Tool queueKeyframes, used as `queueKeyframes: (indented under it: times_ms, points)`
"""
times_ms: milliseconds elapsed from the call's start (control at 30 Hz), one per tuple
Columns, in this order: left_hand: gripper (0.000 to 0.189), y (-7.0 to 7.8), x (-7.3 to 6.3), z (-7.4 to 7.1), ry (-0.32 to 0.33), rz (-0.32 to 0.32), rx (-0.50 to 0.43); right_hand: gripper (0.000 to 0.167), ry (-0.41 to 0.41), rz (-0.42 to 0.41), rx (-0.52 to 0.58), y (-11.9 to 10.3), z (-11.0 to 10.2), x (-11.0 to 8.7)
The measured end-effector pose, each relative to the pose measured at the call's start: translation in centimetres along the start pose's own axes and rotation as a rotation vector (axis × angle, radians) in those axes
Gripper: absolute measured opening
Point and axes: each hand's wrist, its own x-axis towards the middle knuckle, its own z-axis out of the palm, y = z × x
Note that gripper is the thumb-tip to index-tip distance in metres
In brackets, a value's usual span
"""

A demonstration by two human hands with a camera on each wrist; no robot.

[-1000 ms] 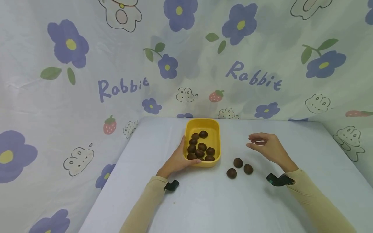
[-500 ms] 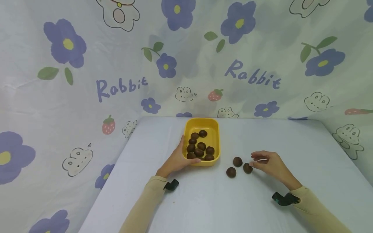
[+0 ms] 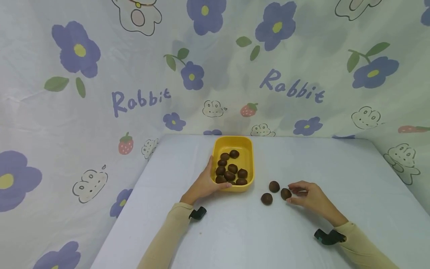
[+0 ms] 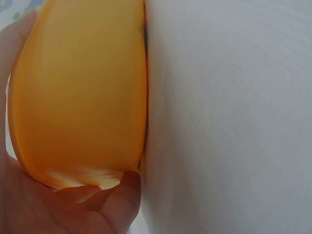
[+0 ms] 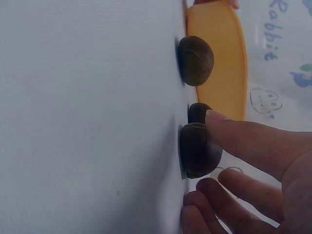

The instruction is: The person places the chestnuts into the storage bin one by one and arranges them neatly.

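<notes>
In the head view my left hand (image 3: 203, 184) holds the yellow plastic box (image 3: 247, 149) at its near left corner, thumb along the near wall and fingers along the left side. Several chestnuts (image 3: 232, 168) lie inside it. The left wrist view shows the box wall (image 4: 83, 92) close up. My right hand (image 3: 310, 198) is beside the rightmost loose chestnut (image 3: 286, 194), thumb and fingers apart on either side of it; firm contact cannot be told. In the right wrist view that chestnut (image 5: 200, 151) lies between thumb and fingertips. Two more chestnuts (image 3: 267, 198) lie just left of it.
A white cloth covers the table (image 3: 235, 231). Patterned fabric with flowers and rabbits (image 3: 215, 67) hangs behind and at the sides. Dark wrist cameras (image 3: 329, 237) sit on both cuffs. The box stands left of the loose chestnuts.
My right hand has come down toward the near side of the table and reached the rightmost chestnut, its thumb shifting nearer. My left hand and the box have stayed in place.
</notes>
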Motion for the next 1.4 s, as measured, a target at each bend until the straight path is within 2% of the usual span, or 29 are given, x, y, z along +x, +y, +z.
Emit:
queueKeyframes:
  times_ms: [200, 433, 833, 933, 1133, 1400]
  points:
    - [0.138, 0.1, -0.1, 0.0, -0.009, 0.032, -0.038, 0.046, 0.015, -0.025, -0.053, 0.5, 0.4, 0.2]
    - [0.139, 0.0, -0.1, 0.0, -0.01, 0.037, -0.034, 0.046, 0.02, -0.021, -0.095, 0.5, 0.9, 0.3]
    - [0.142, -0.3, 0.1, 0.1, -0.007, 0.033, -0.03, 0.035, 0.032, 0.011, -0.105, -0.2, 1.2, 0.4]
    - [0.142, -0.3, 0.2, 0.1, -0.01, 0.037, -0.033, 0.033, 0.036, 0.01, -0.109, -0.4, 1.0, 0.3]
    - [0.144, -0.3, 0.1, 0.1, -0.007, 0.035, -0.029, 0.032, 0.034, 0.018, -0.047, -1.1, 0.0, 0.8]
    - [0.142, -0.3, 0.0, 0.0, -0.007, 0.047, -0.036, 0.033, 0.061, -0.019, -0.023, -2.6, -1.5, 2.0]
